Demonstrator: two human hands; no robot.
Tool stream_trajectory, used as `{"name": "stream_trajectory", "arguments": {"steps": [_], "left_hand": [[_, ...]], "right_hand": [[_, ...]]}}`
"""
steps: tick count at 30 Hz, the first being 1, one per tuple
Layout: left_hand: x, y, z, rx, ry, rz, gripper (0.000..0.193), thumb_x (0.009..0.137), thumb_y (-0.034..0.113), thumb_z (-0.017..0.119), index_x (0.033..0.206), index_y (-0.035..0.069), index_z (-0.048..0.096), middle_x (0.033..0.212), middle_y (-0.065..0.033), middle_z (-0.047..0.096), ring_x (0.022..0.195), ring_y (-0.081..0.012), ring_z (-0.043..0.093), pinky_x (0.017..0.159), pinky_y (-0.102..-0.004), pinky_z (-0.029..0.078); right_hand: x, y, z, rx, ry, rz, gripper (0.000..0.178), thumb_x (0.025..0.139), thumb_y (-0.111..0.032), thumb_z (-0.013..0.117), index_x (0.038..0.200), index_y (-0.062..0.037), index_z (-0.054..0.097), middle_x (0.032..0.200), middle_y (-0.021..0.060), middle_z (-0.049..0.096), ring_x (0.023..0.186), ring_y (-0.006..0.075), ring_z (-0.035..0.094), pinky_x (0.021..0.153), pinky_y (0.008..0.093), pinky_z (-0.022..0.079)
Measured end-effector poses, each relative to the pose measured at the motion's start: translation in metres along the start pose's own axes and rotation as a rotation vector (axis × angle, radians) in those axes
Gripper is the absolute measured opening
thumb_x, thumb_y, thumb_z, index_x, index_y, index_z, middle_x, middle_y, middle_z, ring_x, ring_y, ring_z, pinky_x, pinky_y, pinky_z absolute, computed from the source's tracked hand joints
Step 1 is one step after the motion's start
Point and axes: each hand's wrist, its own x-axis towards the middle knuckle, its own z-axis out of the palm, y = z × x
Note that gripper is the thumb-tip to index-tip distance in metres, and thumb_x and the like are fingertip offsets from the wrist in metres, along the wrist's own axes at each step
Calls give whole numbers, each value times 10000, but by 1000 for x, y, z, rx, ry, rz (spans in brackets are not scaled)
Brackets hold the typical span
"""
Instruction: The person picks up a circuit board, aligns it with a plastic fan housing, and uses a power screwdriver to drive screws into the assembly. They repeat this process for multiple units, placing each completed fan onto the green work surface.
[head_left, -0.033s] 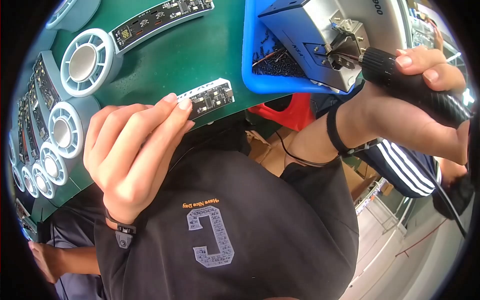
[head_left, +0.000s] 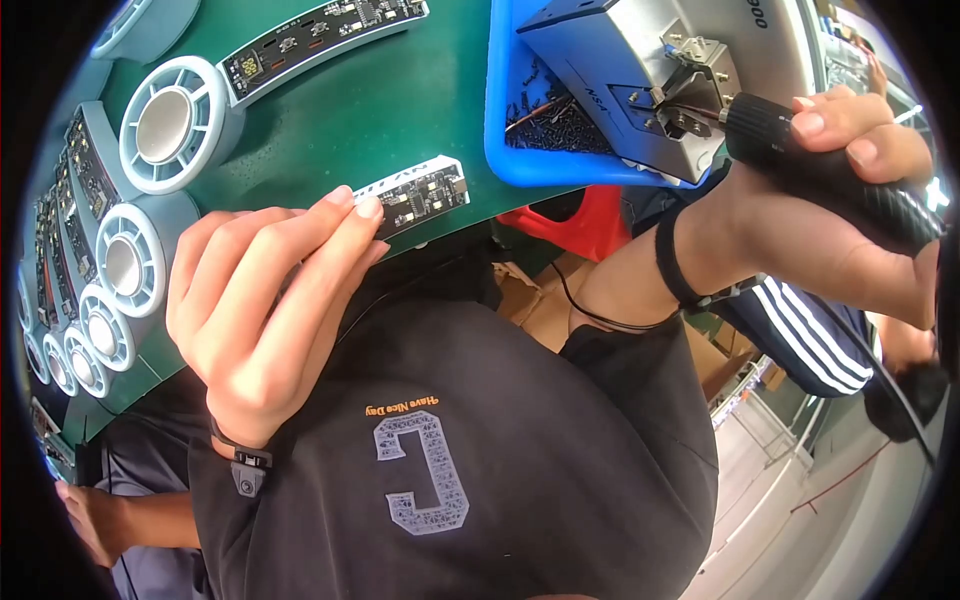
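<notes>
My left hand (head_left: 275, 310) pinches the near end of a black circuit board (head_left: 425, 200) set in a white housing, just over the table's near edge. Fingers cover the rest of that piece. In my right hand (head_left: 850, 150) is a black electric screwdriver (head_left: 775, 135), with the fingers wrapped round its body. The bit reaches left to the metal pick-up point of a silver screw feeder (head_left: 580, 75), and whether it holds a screw cannot be made out. The feeder stands in a blue tray (head_left: 530, 175) beside many loose dark screws (head_left: 570, 125).
On the green table (head_left: 330, 120) lies a pale-blue device with a round spoked end (head_left: 165, 125) and curved circuit board. Several similar devices (head_left: 125, 262) line the left. A red stool (head_left: 575, 230) and cardboard (head_left: 545, 300) sit below the table. Another person's striped sleeve (head_left: 810, 335) shows at right.
</notes>
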Motion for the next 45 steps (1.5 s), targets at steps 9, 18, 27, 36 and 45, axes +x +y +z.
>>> {"name": "stream_trajectory", "arguments": {"steps": [9, 18, 27, 36, 45], "left_hand": [[4, 8, -4, -19, -82, -92, 387, 691, 81, 920, 1066, 65, 830, 952, -41, 764, 773, -199, 665, 689, -328, 466], [-3, 3, 0, 15, -42, -68, 378, 699, 122, 921, 1068, 96, 841, 937, -11, 759, 755, -171, 655, 655, -308, 423], [-11, -2, 0, 37, -20, -54, 381, 705, 129, 923, 1076, 100, 840, 926, -1, 750, 729, -160, 641, 626, -303, 397], [-11, -5, 2, 58, 7, -21, 376, 732, 144, 909, 1099, 98, 837, 927, 0, 741, 713, -160, 626, 625, -306, 394], [-6, -1, -3, 30, -17, -24, 368, 739, 137, 907, 1097, 96, 833, 934, -5, 743, 732, -165, 631, 634, -313, 402]], "right_hand": [[-27, -60, 28, 60, -123, 108, 541, 1035, -623, 431, 1024, -96, 551, 722, 55, 490, 496, 192, 484, 490, 325, 406], [-63, -62, 53, 85, -228, 201, 522, 1057, -605, 436, 1154, -116, 589, 778, 42, 509, 496, 169, 462, 487, 323, 376], [-73, -63, 62, 72, -337, 244, 520, 1059, -611, 434, 1192, -132, 587, 788, 41, 522, 469, 177, 449, 452, 325, 367], [-76, -47, 83, 213, -385, 203, 519, 1068, -613, 417, 1229, -148, 584, 760, 41, 527, 448, 182, 471, 439, 315, 380], [-94, -62, 94, 15, -67, 263, 481, 1073, -592, 428, 1141, -133, 555, 731, 31, 510, 437, 170, 452, 441, 313, 381]]}}
